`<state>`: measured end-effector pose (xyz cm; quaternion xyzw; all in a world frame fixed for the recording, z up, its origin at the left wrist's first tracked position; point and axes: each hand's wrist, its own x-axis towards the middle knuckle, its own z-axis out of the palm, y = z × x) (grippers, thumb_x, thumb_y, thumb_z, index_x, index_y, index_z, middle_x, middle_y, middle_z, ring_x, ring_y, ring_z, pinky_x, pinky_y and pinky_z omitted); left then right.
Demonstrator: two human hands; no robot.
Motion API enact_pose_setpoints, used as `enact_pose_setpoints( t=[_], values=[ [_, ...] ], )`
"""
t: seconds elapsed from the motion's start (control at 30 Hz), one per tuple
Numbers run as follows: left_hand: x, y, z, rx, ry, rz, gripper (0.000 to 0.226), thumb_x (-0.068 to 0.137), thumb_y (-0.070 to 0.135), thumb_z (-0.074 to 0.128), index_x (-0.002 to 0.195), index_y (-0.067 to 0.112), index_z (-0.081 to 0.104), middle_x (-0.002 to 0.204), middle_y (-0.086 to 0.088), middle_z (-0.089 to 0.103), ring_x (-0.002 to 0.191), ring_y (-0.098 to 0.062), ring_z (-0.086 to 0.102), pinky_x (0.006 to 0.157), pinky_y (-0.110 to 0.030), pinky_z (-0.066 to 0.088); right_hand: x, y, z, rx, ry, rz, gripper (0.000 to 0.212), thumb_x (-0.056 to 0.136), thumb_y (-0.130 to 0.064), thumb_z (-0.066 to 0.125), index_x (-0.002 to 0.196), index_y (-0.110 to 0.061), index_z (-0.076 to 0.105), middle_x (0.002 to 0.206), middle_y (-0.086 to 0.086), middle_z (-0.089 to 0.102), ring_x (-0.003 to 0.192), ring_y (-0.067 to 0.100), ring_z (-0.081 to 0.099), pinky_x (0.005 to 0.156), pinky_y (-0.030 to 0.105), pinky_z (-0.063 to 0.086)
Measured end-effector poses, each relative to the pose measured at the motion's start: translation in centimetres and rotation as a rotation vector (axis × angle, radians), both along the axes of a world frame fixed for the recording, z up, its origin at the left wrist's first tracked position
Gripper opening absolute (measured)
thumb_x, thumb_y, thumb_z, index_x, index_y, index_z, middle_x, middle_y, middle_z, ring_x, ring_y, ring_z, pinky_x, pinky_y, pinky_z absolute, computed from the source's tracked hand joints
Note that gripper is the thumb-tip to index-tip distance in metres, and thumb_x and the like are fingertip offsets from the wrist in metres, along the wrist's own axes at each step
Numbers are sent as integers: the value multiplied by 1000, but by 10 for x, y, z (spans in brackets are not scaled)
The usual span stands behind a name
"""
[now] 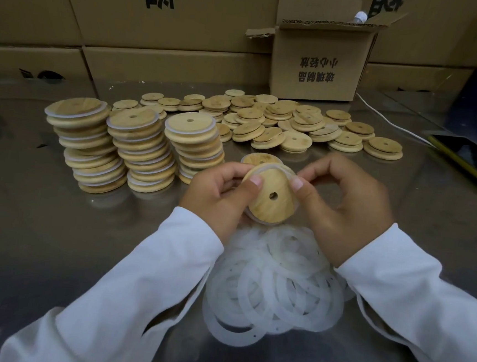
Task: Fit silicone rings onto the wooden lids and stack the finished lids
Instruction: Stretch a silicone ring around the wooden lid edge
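Observation:
Both hands hold one round wooden lid [272, 196] with a small hole, tilted toward me above the table. My left hand [219, 192] grips its left edge, thumb on the lid's face. My right hand [345, 204] pinches its right edge, where a translucent silicone ring [264, 167] sits around the rim. A pile of loose white silicone rings [274, 282] lies below my hands. Three tall stacks of ringed lids [145, 149] stand at the left. A short stack [258, 159] shows just behind the held lid. Several bare lids [294, 122] are heaped farther back.
The table is shiny metal [53, 237]. An open cardboard box [320, 55] stands at the back, before a wall of large cartons [159, 15]. A phone in a yellow case [469, 160] lies at the right, with a white cable [392, 123] running to it.

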<state>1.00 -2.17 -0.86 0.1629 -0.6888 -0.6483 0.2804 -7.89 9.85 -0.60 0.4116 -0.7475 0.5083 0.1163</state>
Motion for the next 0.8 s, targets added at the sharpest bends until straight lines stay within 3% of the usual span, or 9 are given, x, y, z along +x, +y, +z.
enact_pose_setpoints(
  t=[0.13,0.2,0.3,0.5,0.7,0.8],
  values=[
    [1,2,-1,-133,35,-24,11,87,13,56,87,19,65,82,1,68,78,-7,65,74,-22,53,4,0,0,4,-24,53,11,80,-13,65,73,-19,59,76,-13,63,78,0,57,67,6,40],
    [2,1,-1,-174,31,-35,11,87,11,56,89,17,65,83,2,68,77,-3,65,71,-16,52,5,-1,0,24,-45,64,10,80,-16,65,73,-20,59,74,-14,63,77,0,58,71,14,43],
    [2,0,-1,-202,15,-39,13,87,12,56,89,20,65,87,2,68,81,-6,65,75,-19,53,3,-2,1,36,-108,67,9,80,-18,63,72,-21,60,71,-14,62,74,1,58,75,24,47],
    [1,-1,-2,-233,29,-46,14,87,11,56,90,22,64,86,4,68,79,-2,65,74,-19,53,1,-2,5,3,-218,101,15,79,-12,64,68,-21,61,71,-8,64,74,12,62,77,28,51],
    [2,-3,-3,-173,33,-49,18,87,9,55,86,24,66,76,10,69,74,1,65,71,-14,51,1,-1,8,-14,-255,150,16,78,-9,65,68,-21,62,71,-6,65,71,12,62,72,22,51],
    [2,-5,-3,-95,18,-52,18,87,11,55,85,24,68,72,9,72,78,-4,66,79,-22,52,2,-2,10,-50,-269,177,15,78,-9,66,69,-20,63,70,-7,65,69,8,61,69,15,50]
  ],
)
